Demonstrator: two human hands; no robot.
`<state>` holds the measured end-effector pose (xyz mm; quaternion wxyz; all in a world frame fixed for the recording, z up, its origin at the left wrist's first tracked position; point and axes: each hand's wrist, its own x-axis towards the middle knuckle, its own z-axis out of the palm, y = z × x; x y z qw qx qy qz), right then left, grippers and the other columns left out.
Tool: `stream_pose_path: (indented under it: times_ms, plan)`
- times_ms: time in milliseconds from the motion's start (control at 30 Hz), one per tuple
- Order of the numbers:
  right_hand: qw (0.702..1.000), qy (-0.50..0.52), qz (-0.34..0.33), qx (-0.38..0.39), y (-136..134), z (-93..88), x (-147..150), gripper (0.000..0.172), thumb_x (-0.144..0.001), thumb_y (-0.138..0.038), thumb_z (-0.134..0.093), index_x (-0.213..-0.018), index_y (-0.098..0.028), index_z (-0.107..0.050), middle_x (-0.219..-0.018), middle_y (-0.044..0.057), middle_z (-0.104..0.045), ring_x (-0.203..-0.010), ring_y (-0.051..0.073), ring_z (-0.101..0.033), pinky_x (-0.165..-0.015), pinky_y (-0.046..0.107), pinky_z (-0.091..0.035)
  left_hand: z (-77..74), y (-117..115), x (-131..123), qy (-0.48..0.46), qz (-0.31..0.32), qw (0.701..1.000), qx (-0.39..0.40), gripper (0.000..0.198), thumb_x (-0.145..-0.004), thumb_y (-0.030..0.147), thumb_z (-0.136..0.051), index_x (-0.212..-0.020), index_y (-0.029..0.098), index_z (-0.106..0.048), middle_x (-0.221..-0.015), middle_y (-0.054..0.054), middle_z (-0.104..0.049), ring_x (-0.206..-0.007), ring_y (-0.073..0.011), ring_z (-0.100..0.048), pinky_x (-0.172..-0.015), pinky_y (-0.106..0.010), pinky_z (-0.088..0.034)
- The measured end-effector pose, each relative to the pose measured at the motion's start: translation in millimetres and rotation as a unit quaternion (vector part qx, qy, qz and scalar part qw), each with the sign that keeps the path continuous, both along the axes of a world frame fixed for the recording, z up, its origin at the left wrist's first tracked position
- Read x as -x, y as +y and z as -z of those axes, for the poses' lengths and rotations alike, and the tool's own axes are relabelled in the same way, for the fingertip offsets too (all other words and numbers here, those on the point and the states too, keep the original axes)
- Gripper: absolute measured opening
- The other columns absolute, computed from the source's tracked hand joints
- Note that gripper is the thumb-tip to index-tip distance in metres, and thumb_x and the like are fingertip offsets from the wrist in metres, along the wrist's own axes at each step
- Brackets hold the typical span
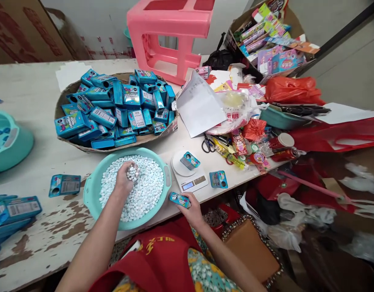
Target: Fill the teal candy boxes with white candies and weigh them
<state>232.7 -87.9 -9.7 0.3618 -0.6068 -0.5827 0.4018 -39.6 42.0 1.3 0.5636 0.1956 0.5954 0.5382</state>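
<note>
My left hand (125, 178) is closed around a small heap of white candies, just above the turquoise basin (87, 190). Loose white candies (147, 186) fill much of that basin. In my right hand (193, 210) is a small blue candy tin (179, 199), held at the table's front edge beside the basin. A white digital scale (194, 183) stands beyond it with another blue tin (190, 160) lying on its round plate. One more blue tin (218, 179) rests to the right of the scale.
A cardboard tray (80, 149) heaped with blue tins is behind the basin. At the left are flat blue tins (16, 211) and a second turquoise basin (19, 146). Scissors (208, 144), wrappers and a pink stool (171, 24) occupy the back and right.
</note>
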Motion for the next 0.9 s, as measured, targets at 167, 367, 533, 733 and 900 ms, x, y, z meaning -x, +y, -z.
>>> stream_pose_path:
  times_ms: [167, 367, 533, 733, 900]
  plan:
    - [1.000, -0.017, -0.019, 0.001, -3.4, -3.5, -10.3, 0.052, -0.068, -0.029, -0.075, -0.115, -0.023, -0.056, -0.112, 0.007, -0.060, -0.108, 0.023, -0.056, -0.095, 0.041, -0.046, -11.8, -1.9, 3.2, -0.126, -0.043, 0.991, 0.028, 0.032, -0.072, 0.043, -0.064, -0.069, 0.019, -0.044, -0.052, 0.006, -0.038, -0.045, -0.0084, -0.041, -0.040, -0.019, -0.031]
    - [0.998, 0.001, 0.063, 0.018, 6.3, -9.5, -35.0, 0.025, -0.083, -0.036, -0.059, -0.101, -0.018, -0.061, -0.099, 0.008, -0.063, -0.092, 0.020, -0.061, -0.085, 0.037, -0.051, -15.1, -9.7, 1.8, -0.005, -0.084, 0.996, -0.032, 0.032, -0.073, 0.046, -0.065, -0.073, 0.017, -0.050, -0.056, 0.004, -0.042, -0.048, -0.0090, -0.042, -0.042, -0.020, -0.032]
    - [0.988, 0.022, 0.147, 0.030, 19.0, 1.1, -55.6, 0.030, -0.083, -0.040, -0.058, -0.099, -0.016, -0.061, -0.096, 0.009, -0.066, -0.089, 0.020, -0.063, -0.083, 0.039, -0.051, -4.9, -15.6, 6.9, 0.303, 0.002, 0.953, -0.026, 0.021, -0.077, 0.038, -0.058, -0.075, 0.018, -0.061, -0.069, -0.002, -0.059, -0.065, -0.0156, -0.052, -0.056, -0.024, -0.038]
    - [0.982, 0.046, 0.179, 0.048, 17.8, 7.2, -66.7, 0.034, -0.080, -0.042, -0.060, -0.101, -0.015, -0.061, -0.099, 0.010, -0.066, -0.090, 0.020, -0.063, -0.085, 0.039, -0.050, 4.9, -18.3, 12.4, 0.505, 0.179, 0.844, 0.024, 0.018, -0.081, 0.030, -0.051, -0.089, 0.023, -0.065, -0.080, -0.003, -0.067, -0.068, -0.0207, -0.057, -0.063, -0.028, -0.038]
    - [0.978, 0.029, 0.204, 0.021, 34.9, 9.7, -53.8, 0.046, -0.076, -0.042, -0.064, -0.114, -0.017, -0.054, -0.109, 0.012, -0.061, -0.093, 0.021, -0.061, -0.081, 0.038, -0.051, 4.3, -16.5, 3.1, 0.598, 0.292, 0.747, -0.011, 0.024, -0.084, 0.026, -0.046, -0.099, 0.021, -0.064, -0.107, -0.008, -0.065, -0.098, -0.0283, -0.056, -0.083, -0.037, -0.041]
